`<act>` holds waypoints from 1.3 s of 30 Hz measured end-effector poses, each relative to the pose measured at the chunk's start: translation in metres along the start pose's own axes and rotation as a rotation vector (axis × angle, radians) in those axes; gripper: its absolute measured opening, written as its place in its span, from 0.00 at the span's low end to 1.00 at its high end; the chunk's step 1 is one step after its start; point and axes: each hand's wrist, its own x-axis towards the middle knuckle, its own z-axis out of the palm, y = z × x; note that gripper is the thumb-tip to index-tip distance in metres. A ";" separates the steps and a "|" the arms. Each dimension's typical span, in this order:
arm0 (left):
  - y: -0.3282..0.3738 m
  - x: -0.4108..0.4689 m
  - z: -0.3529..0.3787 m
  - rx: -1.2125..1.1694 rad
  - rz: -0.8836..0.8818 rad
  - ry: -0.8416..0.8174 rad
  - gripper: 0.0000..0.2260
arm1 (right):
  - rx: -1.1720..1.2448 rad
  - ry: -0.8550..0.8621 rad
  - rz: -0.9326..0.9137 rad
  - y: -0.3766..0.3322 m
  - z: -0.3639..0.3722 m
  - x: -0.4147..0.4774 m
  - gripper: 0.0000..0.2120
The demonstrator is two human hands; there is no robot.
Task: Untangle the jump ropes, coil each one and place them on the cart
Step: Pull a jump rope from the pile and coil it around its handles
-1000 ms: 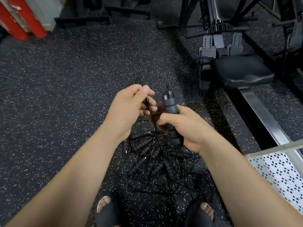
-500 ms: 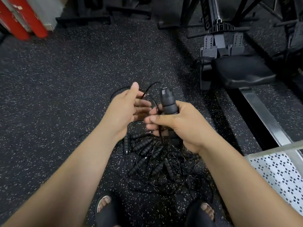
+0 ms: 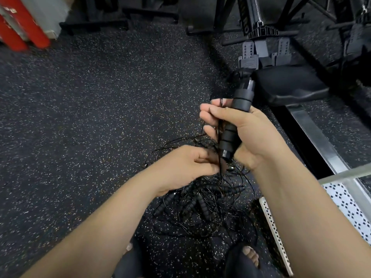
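My right hand (image 3: pixel 243 129) grips a black ribbed jump rope handle (image 3: pixel 235 121), held upright above the floor, with loops of its thin black cord caught under the fingers. Lower down, my left hand (image 3: pixel 184 167) pinches the same thin cord (image 3: pixel 220 167) just below the handle's end. Beneath both hands lies the tangled pile of jump ropes (image 3: pixel 200 203), black cords and several ribbed handles, on the speckled rubber floor. The cart (image 3: pixel 345 197), a white perforated metal shelf with a steel rim, shows at the right edge.
A rowing machine with a black seat (image 3: pixel 289 85) and steel rail (image 3: pixel 321 145) runs along the right. Red posts (image 3: pixel 24 27) stand at the far left. My feet in black sandals (image 3: pixel 245 261) are just below the pile. Speckled floor (image 3: pixel 90 117) stretches left.
My right hand has risen and swung right with the handle, tilting it. My left hand dropped from beside the handle down to the cord below it. The view shifted left.
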 end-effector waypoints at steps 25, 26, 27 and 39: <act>0.005 -0.014 -0.069 -0.541 0.222 0.472 0.05 | -0.659 -0.384 0.216 0.032 -0.003 0.002 0.14; 0.004 -0.014 -0.071 -0.554 0.216 0.512 0.06 | -0.654 -0.376 0.211 0.033 -0.001 0.002 0.13; 0.002 -0.013 -0.072 -0.564 0.208 0.557 0.06 | -0.649 -0.361 0.201 0.033 -0.001 0.001 0.13; 0.005 -0.005 -0.039 -0.189 -0.043 0.198 0.12 | -0.223 -0.200 0.023 0.002 -0.001 -0.001 0.11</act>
